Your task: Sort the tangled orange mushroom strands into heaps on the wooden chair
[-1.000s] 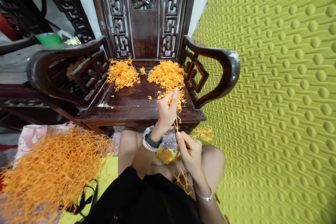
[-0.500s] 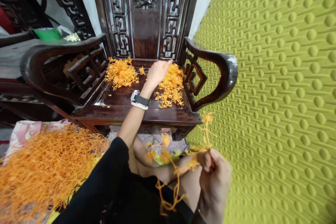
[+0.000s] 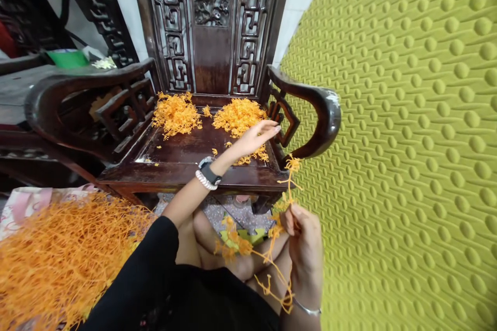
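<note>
My left hand (image 3: 258, 135), with a dark watch at the wrist, reaches over the seat of a carved wooden chair (image 3: 182, 158). Its fingers are stretched out and hold nothing visible, just above the right-hand pile of orange knotted string tufts (image 3: 238, 114). A second pile of tufts (image 3: 177, 114) lies on the seat's left side. Low in front of the chair, my right hand (image 3: 305, 235) pinches a knotted orange string (image 3: 279, 266). One tufted end sticks up above the fingers, and the rest dangles in loops over my legs.
A large heap of loose orange strings (image 3: 73, 253) spreads at lower left, beside a white and pink bag (image 3: 23, 207). The chair's curved armrests (image 3: 328, 108) flank the seat. A bumpy yellow-green mat (image 3: 407, 165) rises along the right side. Further left is a green container (image 3: 68, 58).
My left hand has moved right and toward me over the right-hand pile, its fingers now extended. My right hand has shifted slightly left and up, still pinching the string.
</note>
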{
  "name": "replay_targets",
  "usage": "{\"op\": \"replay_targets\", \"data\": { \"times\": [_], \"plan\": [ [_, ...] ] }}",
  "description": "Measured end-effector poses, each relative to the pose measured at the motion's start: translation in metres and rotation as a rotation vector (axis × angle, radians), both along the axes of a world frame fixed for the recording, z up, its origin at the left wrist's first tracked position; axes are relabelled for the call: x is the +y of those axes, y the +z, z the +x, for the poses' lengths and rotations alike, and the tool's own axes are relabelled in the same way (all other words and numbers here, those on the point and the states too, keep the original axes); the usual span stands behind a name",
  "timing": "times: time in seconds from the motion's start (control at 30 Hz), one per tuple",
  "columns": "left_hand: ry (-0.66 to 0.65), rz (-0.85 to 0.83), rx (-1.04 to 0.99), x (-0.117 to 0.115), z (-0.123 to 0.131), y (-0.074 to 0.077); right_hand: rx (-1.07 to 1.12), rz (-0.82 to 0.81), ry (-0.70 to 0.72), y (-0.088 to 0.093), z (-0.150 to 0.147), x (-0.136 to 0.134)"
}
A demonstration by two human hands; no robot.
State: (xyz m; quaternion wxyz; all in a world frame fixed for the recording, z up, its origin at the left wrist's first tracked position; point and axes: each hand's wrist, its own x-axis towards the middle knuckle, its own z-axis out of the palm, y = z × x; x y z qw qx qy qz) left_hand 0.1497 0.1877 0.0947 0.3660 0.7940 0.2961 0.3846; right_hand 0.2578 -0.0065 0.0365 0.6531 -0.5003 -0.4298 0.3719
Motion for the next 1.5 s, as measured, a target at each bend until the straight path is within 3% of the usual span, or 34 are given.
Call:
{"op": "replay_targets", "data": {
  "times": [0.07,0.1,0.2,0.3,0.43,0.5,0.57,0.63,0.73,0.83,0.93,1.0,1.07,1.17,1.23,1.37,1.5],
  "plan": [
    [-0.295,-0.202,-0.184,-0.027,-0.001,0.009,0.055,-0.025,0.093,0.002,-0.002,0.002],
    [-0.339,-0.263,-0.205,-0.04,-0.003,0.011,0.083,-0.033,0.141,0.004,-0.003,0.003],
    [-0.2,-0.308,-0.252,-0.068,-0.006,0.011,0.125,-0.041,0.221,0.007,-0.005,0.006],
    [0.045,-0.216,-0.364,-0.071,-0.005,0.006,0.085,-0.04,0.22,0.01,-0.009,0.009],
    [0.253,-0.063,-0.415,-0.042,-0.002,0.008,-0.101,-0.031,0.145,0.015,-0.017,-0.005],
    [0.323,-0.115,-0.466,-0.015,-0.009,0.016,-0.145,-0.017,0.074,0.017,-0.019,-0.025],
    [0.48,-0.204,-0.564,0.014,-0.024,0.024,-0.103,0.032,-0.001,0.021,-0.017,-0.045],
    [0.586,-0.175,-0.572,0.037,-0.04,0.027,-0.026,0.106,-0.096,0.025,-0.012,-0.055],
    [0.532,-0.05,-0.181,0.05,-0.048,0.014,0.047,0.165,-0.152,0.031,-0.004,-0.046],
    [0.47,0.026,0.224,0.039,-0.038,-0.007,0.091,0.168,-0.07,0.031,0.0,-0.023],
    [0.384,0.031,0.402,0.021,-0.03,-0.017,0.073,0.23,-0.046,0.03,-0.001,-0.011],
    [0.354,0.086,0.346,0.004,-0.032,-0.013,0.019,0.3,-0.03,0.027,-0.003,-0.01],
    [0.247,0.156,0.166,-0.018,-0.037,-0.004,-0.08,0.376,-0.03,0.023,-0.004,-0.011],
    [-0.153,0.124,-0.014,-0.058,-0.047,0.005,-0.385,0.463,-0.07,0.019,-0.004,-0.011],
    [-0.291,0.123,0.014,-0.079,-0.05,0.003,-0.651,0.512,-0.009,0.019,-0.004,-0.009],
    [-0.281,0.113,0.036,-0.096,-0.047,-0.013,-1.169,0.64,0.212,0.026,-0.006,0.0],
    [-0.259,-0.172,-0.1,-0.096,-0.04,-0.03,-1.547,0.707,0.264,0.028,-0.008,0.006]
  ]
}}
